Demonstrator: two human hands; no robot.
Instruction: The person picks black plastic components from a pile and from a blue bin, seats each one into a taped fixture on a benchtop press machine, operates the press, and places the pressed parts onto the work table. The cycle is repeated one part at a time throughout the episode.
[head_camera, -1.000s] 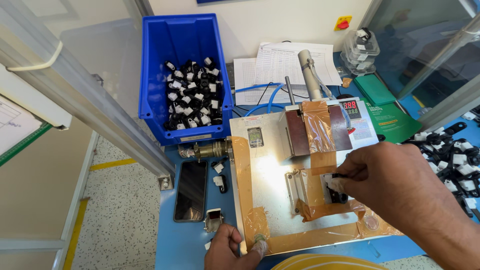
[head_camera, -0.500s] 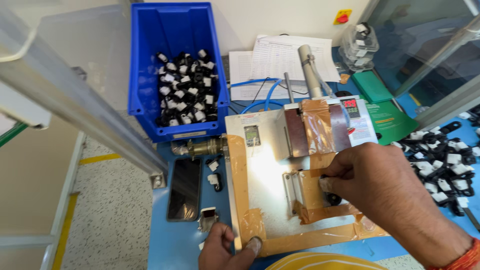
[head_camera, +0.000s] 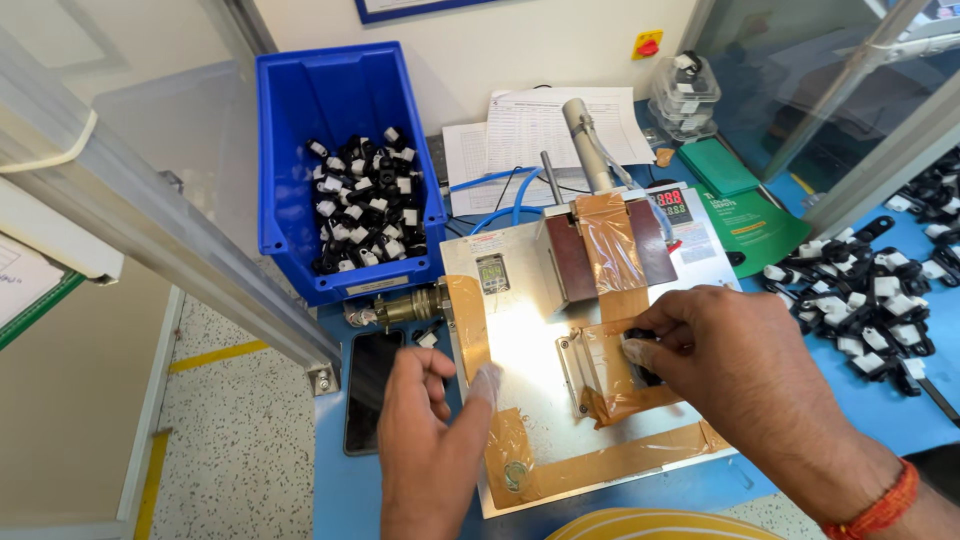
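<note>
Head cam, only view: right hand (head_camera: 745, 370) is reaching in from the lower right over a shiny metal fixture plate (head_camera: 530, 350) w/ brown tape along its edges; thumb & fingers are pinching together on a small black part (head_camera: 643, 362) that is sitting at the taped holder (head_camera: 600, 375) near the plate's centre-right, part mostly hidden by the fingertips so can't tell its exact shape. Left hand (head_camera: 430, 430) is lying at the plate's left edge, holding nothing; fingers loosely curled, index finger stretched out w/ its tip pressing on the brown tape strip (head_camera: 468, 320) running down the plate's left side. Just left of that hand a dark phone (head_camera: 368, 385) is lying flat on the blue table (head_camera: 860, 420). Behind the plate a brown block (head_camera: 600, 250) wrapped in clear film is standing upright, w/ a grey cylinder (head_camera: 583, 140) rising behind it & a small red digital readout (head_camera: 668, 203) just beside it on the right. Blue bin (head_camera: 345, 165) at back left is holding many small black-and-white parts; a similar heap of loose parts (head_camera: 860, 300) is lying on the table at right, well apart from the plate. Printed sheets (head_camera: 540, 130) are lying behind the fixture, green pad (head_camera: 750, 215) to their right.
</note>
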